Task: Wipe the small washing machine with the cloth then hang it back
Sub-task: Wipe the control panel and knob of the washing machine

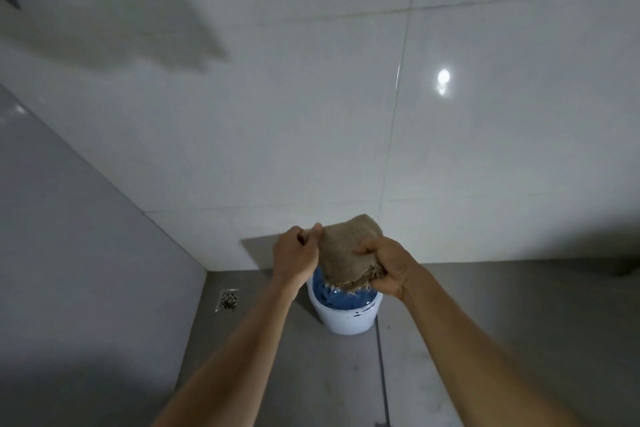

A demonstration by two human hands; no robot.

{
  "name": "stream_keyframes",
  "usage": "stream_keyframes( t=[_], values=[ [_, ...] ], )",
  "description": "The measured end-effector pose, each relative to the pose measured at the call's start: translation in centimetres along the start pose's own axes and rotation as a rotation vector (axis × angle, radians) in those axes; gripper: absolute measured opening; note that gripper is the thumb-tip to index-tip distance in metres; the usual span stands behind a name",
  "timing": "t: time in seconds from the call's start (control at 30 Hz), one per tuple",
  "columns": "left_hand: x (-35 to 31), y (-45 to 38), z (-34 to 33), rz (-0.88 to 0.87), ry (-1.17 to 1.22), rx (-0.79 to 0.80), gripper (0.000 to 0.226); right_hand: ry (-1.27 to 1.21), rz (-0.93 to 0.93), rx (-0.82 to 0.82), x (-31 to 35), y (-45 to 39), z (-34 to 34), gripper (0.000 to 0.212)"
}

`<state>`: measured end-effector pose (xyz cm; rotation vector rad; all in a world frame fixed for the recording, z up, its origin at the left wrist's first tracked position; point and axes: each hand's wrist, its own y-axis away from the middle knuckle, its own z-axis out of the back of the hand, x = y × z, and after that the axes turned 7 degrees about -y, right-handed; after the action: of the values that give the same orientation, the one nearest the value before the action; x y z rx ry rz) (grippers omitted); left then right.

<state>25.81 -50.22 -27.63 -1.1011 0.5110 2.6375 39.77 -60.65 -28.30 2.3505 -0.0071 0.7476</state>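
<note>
A brown, frayed cloth (348,248) is held up between both hands in front of the tiled wall. My left hand (294,256) pinches its upper left corner. My right hand (389,265) grips its lower right edge, where loose threads hang down. Directly below the cloth stands the small washing machine (346,317), a white round tub with a blue top, on the grey floor against the wall. The cloth and my hands hide the far part of the machine's top.
White glossy wall tiles (346,97) fill the view ahead, with a lamp reflection (443,77) on them. A metal floor drain (228,299) sits in the left corner. Grey floor tiles (467,340) spread to the right of the machine.
</note>
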Motion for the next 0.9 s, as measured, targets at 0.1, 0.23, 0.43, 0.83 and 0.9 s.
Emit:
stream_keyframes(
  t=[0.1, 0.23, 0.43, 0.83, 0.9],
  values=[
    [0.8, -0.8, -2.1, -0.038, -0.145, 0.044, 0.06, -0.009, -0.078, -0.045, -0.3, -1.6, 2.7, 0.044],
    [2.6, -2.3, -3.8, -0.033, -0.171, 0.085, 0.05, 0.006, -0.136, -0.09, -1.5, -4.5, 4.8, 0.044],
    [8.1, -6.2, -7.2, -0.066, -0.052, 0.117, 0.05, 0.067, -0.123, -0.182, -3.9, -9.6, 6.1, 0.036],
    [21.9, -16.9, -17.4, -0.207, -0.134, 0.015, 0.028, -0.032, 0.0, -0.229, -9.2, -23.7, 14.8, 0.043],
    [24.6, -18.7, -19.7, -0.259, -0.197, -0.046, 0.032, -0.062, -0.001, -0.172, -10.0, -26.0, 17.1, 0.047]
  ],
)
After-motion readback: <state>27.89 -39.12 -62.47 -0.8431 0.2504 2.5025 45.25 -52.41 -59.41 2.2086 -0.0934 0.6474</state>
